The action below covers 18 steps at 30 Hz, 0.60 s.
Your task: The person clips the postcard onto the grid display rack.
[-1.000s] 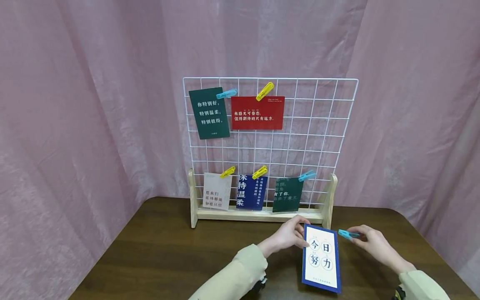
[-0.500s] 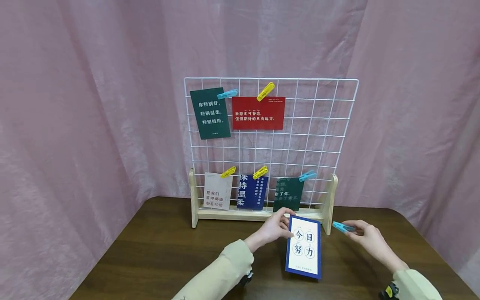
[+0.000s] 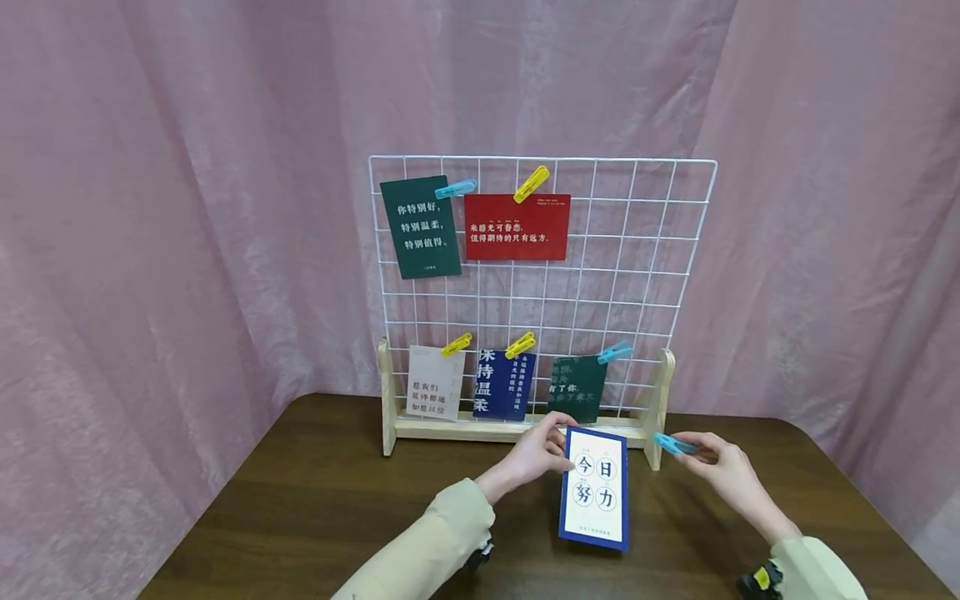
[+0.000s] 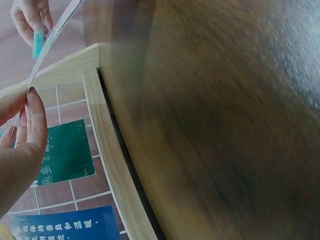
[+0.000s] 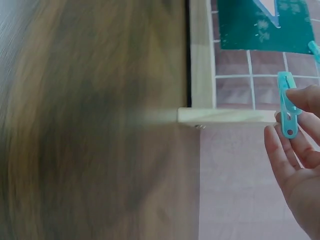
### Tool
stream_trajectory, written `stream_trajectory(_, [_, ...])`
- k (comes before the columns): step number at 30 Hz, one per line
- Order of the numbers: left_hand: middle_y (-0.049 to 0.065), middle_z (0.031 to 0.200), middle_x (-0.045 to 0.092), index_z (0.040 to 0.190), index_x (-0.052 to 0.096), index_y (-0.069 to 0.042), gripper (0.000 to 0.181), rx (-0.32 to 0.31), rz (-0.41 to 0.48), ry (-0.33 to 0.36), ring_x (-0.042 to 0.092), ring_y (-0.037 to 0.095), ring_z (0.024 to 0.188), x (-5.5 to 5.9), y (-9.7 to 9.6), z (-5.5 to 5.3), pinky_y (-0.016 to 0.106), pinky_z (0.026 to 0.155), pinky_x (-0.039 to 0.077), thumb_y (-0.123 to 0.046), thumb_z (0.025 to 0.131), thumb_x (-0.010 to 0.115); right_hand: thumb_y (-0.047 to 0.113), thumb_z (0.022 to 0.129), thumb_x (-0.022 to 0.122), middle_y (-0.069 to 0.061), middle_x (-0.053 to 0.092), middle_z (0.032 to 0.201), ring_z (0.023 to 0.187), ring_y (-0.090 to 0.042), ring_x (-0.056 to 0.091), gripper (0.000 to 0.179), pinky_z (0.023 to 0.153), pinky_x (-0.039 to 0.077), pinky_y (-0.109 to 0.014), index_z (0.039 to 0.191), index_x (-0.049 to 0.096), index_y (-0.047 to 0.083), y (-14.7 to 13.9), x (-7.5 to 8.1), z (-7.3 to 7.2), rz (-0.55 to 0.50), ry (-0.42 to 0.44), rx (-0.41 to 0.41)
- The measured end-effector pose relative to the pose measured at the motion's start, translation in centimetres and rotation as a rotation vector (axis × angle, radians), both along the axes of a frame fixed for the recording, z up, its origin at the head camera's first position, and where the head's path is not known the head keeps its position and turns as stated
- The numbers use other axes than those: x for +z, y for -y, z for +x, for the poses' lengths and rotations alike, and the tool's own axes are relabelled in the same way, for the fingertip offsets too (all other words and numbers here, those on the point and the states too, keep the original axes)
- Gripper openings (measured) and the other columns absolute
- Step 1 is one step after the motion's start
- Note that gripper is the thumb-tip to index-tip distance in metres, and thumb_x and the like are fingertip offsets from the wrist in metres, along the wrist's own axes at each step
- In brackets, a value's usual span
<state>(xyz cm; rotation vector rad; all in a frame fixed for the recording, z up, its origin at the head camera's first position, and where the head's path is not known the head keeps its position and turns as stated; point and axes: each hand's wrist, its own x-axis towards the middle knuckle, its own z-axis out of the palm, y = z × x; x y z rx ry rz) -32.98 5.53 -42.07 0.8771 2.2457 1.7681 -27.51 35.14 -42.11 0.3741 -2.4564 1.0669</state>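
Observation:
My left hand (image 3: pixel 531 457) pinches the upper left edge of a blue-bordered white card (image 3: pixel 594 500) printed with large characters. The card is held tilted above the table, in front of the stand's right part; edge-on, the same card (image 4: pixel 52 42) shows in the left wrist view. To its right, my right hand (image 3: pixel 726 471) holds a light blue clothespin (image 3: pixel 672 443) between thumb and fingers. In the right wrist view the clothespin (image 5: pixel 287 105) points toward the grid, near the stand's wooden end. A gap separates card and clothespin in the head view.
A white wire grid (image 3: pixel 637 254) stands in a wooden base (image 3: pixel 465 429) on the brown table (image 3: pixel 315 500). Clothespins hold a green card (image 3: pixel 422 229) and a red card (image 3: pixel 516 242) high up, and a white card (image 3: pixel 433 392), a blue card (image 3: pixel 501 400) and another green card (image 3: pixel 577 398) below.
Both hands have moved left and slightly away toward the stand, carrying the card and the clothespin. The card has shifted from the stand's right end to in front of the lower green card.

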Motion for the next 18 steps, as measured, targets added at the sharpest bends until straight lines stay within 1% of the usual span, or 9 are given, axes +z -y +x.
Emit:
stream_trajectory(4, [0.007, 0.083, 0.050, 0.118, 0.048, -0.007, 0.052, 0.009, -0.008, -0.025, 0.054, 0.013, 0.067, 0.6, 0.9, -0.1, 0.026, 0.062, 0.049, 0.011, 0.073, 0.068, 0.011, 0.084, 0.065, -0.015, 0.062, 0.095, 0.076, -0.011, 0.059, 0.031, 0.062, 0.047, -0.025, 0.111, 0.059, -0.003, 0.6, 0.7, 0.0, -0.052, 0.027, -0.001])
stream_trajectory(9, [0.006, 0.087, 0.048, 0.118, 0.048, -0.009, 0.052, 0.044, -0.031, -0.051, 0.053, 0.014, 0.070, 1.3, 2.0, -0.1, 0.025, 0.062, 0.047, 0.009, 0.074, 0.069, 0.012, 0.084, 0.066, -0.013, 0.064, 0.093, 0.078, -0.010, 0.057, 0.031, 0.063, 0.045, -0.024, 0.110, 0.060, -0.003, 1.1, 1.0, 0.0, -0.081, 0.028, -0.012])
stream_trajectory(14, [0.005, 0.086, 0.048, 0.118, 0.048, -0.009, 0.052, 0.083, -0.036, -0.090, 0.052, 0.014, 0.071, 2.0, 2.8, -0.4, 0.025, 0.064, 0.047, 0.009, 0.073, 0.070, 0.007, 0.084, 0.064, -0.017, 0.062, 0.091, 0.074, -0.010, 0.058, 0.030, 0.061, 0.049, -0.025, 0.110, 0.058, -0.007, 1.7, 0.8, -0.3, -0.155, 0.030, 0.051])
stream_trajectory(16, [0.006, 0.085, 0.048, 0.118, 0.048, -0.009, 0.053, 0.093, -0.032, -0.108, 0.052, 0.013, 0.070, 2.3, 3.0, -0.6, 0.025, 0.063, 0.046, 0.009, 0.073, 0.070, 0.006, 0.084, 0.064, -0.016, 0.062, 0.089, 0.072, -0.010, 0.058, 0.030, 0.059, 0.049, -0.025, 0.110, 0.058, -0.008, 1.9, 0.8, -0.5, -0.159, 0.028, 0.062])
stream_trajectory(18, [0.007, 0.084, 0.048, 0.118, 0.049, -0.008, 0.054, 0.097, -0.024, -0.119, 0.052, 0.013, 0.069, 2.7, 3.1, -0.6, 0.024, 0.062, 0.046, 0.011, 0.072, 0.070, 0.007, 0.084, 0.064, -0.013, 0.062, 0.086, 0.070, -0.009, 0.056, 0.029, 0.058, 0.047, -0.025, 0.109, 0.059, -0.007, 2.0, 0.7, -0.6, -0.137, 0.020, 0.051])
